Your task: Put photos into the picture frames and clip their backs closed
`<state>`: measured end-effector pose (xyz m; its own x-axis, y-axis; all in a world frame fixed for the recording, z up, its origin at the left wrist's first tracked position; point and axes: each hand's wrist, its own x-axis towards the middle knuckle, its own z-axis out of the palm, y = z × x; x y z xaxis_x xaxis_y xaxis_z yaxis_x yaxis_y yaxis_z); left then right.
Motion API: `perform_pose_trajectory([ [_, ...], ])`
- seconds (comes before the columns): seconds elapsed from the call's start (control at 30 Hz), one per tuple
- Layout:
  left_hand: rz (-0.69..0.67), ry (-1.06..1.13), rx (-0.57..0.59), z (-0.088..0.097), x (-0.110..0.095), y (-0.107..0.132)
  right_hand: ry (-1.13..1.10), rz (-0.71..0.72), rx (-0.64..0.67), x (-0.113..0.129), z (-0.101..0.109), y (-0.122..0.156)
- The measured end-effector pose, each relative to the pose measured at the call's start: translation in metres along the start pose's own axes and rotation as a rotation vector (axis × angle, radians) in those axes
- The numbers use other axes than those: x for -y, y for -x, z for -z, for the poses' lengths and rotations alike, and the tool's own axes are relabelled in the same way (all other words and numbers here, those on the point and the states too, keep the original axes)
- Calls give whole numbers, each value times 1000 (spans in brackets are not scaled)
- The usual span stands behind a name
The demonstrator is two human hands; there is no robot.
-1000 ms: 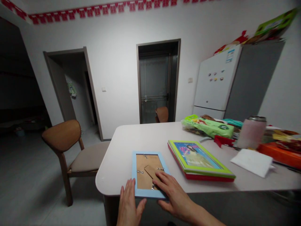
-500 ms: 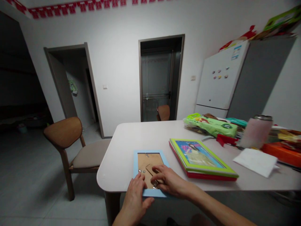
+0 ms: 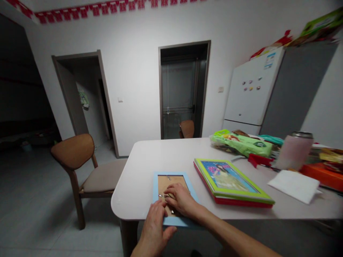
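Note:
A light blue picture frame (image 3: pixel 157 178) lies face down near the front edge of the white table (image 3: pixel 166 153), its brown backing board and small metal clips facing up. My left hand (image 3: pixel 155 225) rests flat on the frame's lower left corner, fingers stretched out. My right hand (image 3: pixel 180 200) lies over the backing board with its fingers curled at a clip on the left side. What the fingertips pinch is too small to make out.
To the right lie stacked frames, a green one (image 3: pixel 230 182) on top of a red one. Beyond are a white napkin (image 3: pixel 294 184), a pink bottle (image 3: pixel 294 150), a green packet (image 3: pixel 241 142) and an orange box (image 3: pixel 321 175). A wooden chair (image 3: pixel 80 167) stands left; a fridge (image 3: pixel 254 92) stands behind.
My right hand has slid left across the backing board to the left clip. My left hand moved up onto the frame's lower left corner. The view shifted slightly.

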<state>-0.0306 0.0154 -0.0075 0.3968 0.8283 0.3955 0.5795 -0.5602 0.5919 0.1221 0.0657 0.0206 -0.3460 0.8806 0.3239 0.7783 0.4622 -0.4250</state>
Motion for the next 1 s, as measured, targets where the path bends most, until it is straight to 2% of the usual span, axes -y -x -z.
perform_pose_trajectory([
  [0.17, -1, 5, 1, 4, -5, -2, 105, -108, -69, 9, -20, -22],
  [0.27, 9, 1, 3, 4, -6, -2, 114, -131, -86, 12, -22, -25],
  [0.43, 27, 0, 8, 3, -2, 0, 101, -87, -73, -8, 5, -13],
  [0.53, 22, -3, 8, 3, -2, 1, 177, -134, -26, -30, 25, -1],
  [0.63, 26, -11, 4, 4, -4, 1, 255, -179, 6, -43, 34, 8],
  [0.8, 40, 8, 9, 3, -4, 1, 294, -191, -23, -40, 26, 5],
  [1.0, 35, 36, 9, 2, 0, 1, 265, -250, -8, -39, 3, -32],
])
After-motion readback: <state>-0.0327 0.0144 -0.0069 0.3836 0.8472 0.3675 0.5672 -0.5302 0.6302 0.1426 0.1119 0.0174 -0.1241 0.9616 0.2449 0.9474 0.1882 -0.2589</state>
